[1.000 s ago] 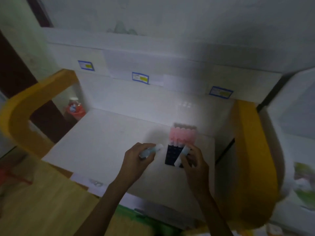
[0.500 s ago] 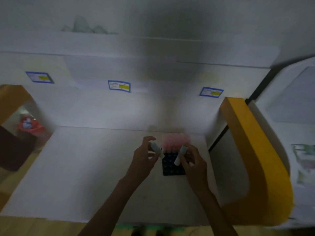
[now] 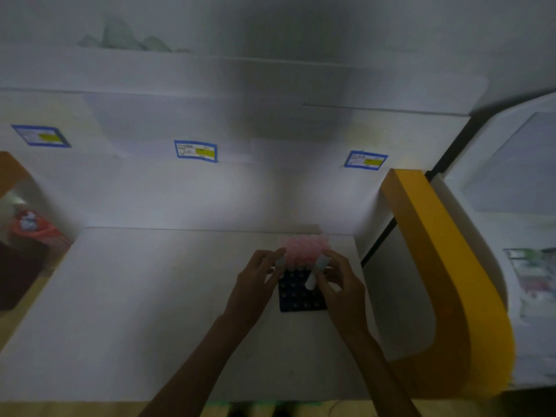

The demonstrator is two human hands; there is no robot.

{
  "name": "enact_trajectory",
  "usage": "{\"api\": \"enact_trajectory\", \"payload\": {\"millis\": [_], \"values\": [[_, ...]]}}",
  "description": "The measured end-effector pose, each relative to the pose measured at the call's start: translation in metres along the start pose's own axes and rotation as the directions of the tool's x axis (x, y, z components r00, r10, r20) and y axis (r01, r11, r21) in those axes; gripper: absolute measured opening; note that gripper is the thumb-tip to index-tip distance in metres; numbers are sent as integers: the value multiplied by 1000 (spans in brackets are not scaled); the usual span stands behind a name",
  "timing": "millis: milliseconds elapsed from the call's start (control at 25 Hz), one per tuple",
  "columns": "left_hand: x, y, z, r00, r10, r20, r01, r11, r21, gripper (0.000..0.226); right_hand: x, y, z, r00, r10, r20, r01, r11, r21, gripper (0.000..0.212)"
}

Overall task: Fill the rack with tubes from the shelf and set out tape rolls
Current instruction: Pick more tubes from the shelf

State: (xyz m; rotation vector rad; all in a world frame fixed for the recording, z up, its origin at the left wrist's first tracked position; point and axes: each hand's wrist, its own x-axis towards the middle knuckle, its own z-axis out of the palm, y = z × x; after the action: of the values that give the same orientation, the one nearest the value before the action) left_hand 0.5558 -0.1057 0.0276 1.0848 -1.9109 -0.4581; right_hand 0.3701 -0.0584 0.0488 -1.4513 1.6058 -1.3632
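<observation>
A dark rack lies on the white bench, near its back right corner. The far rows of the rack carry pink-capped tubes (the picture is dim and blurred, so I cannot count them), and the near rows show open holes.

The left hand is at the left edge of the rack, and its fingers pinch a pale tube beside the pink caps. The right hand is over the right side of the rack; its fingers are clamped on a second tube, which is tilted, with the lower end over the holes. I cannot tell if this end touches the rack.

Three blue labels are on the white wall behind the bench. A yellow panel stands at the right edge.
</observation>
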Motion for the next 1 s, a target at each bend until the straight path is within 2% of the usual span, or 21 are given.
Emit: {"api": "enact_trajectory", "payload": {"millis": [160, 440, 640, 760, 880, 1000], "values": [[-3, 1, 6, 1000, 12, -14, -13, 1000, -27, 35, 0, 2, 0, 1000, -9, 17, 8, 1000, 23, 41], [-5, 1, 12, 1000, -20, 17, 20, 999, 25, 35, 2, 10, 1, 999, -28, 37, 27, 999, 19, 42], [-4, -1, 9, 1000, 8, 11, -10, 985, 172, 33, 3, 8, 2, 999, -20, 48, 20, 1000, -1, 40], [-1, -1, 6, 1000, 3, 28, -9, 979, 203, 32, 2, 6, 5, 997, -44, 61, 44, 999, -5, 39], [-5, 0, 5, 997, -35, 74, 17, 972, 233, 38, 1, 5, 10, 997, -49, 61, 49, 999, -11, 38], [-14, 0, -2, 986, -86, 143, 39, 952, 305, 53, 0, 6, 18, 994, -88, 59, 92, 994, -60, 35]]}}
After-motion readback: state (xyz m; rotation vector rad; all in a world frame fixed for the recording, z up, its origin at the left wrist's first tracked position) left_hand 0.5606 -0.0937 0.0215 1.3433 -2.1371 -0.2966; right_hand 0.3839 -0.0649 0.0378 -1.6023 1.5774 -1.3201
